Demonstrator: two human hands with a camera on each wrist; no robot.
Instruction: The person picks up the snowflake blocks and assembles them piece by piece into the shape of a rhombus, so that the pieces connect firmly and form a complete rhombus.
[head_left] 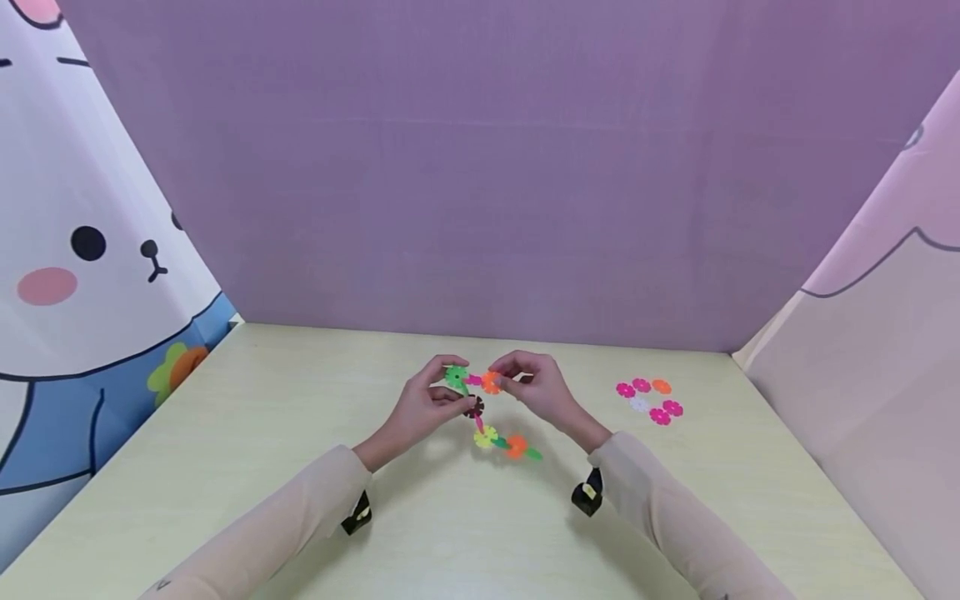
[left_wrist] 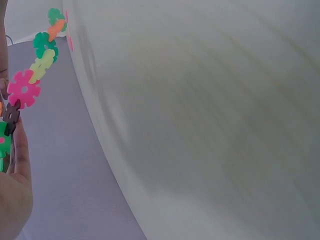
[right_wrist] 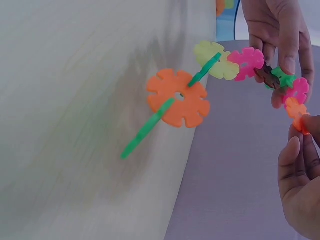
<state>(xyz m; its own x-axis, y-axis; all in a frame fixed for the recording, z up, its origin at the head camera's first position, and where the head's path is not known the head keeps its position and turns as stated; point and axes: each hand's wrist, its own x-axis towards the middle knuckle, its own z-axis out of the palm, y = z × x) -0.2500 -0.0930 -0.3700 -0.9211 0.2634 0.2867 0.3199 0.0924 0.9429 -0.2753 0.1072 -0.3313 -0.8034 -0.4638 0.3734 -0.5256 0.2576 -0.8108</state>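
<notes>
A chain of flower-shaped interlocking discs hangs between the two hands over the table. My left hand (head_left: 422,410) pinches it by the green disc (head_left: 456,377) and the dark brown disc (head_left: 474,407). At the chain's upper end, my right hand (head_left: 546,390) grips an orange disc (right_wrist: 296,109) between thumb and fingers, joined to a pink disc (right_wrist: 298,91). From the brown disc the loose tail runs through another pink disc (left_wrist: 24,89), a yellow disc (right_wrist: 217,60), a green one, a second orange disc (right_wrist: 178,97) and a green end disc (right_wrist: 145,132).
Loose discs lie on the pale table (head_left: 750,483) to the right: several pink discs (head_left: 626,389), a white disc (head_left: 639,404) and an orange disc (head_left: 662,387). A purple backdrop (head_left: 480,183) stands behind the table, with printed cloth (head_left: 82,333) on the left side.
</notes>
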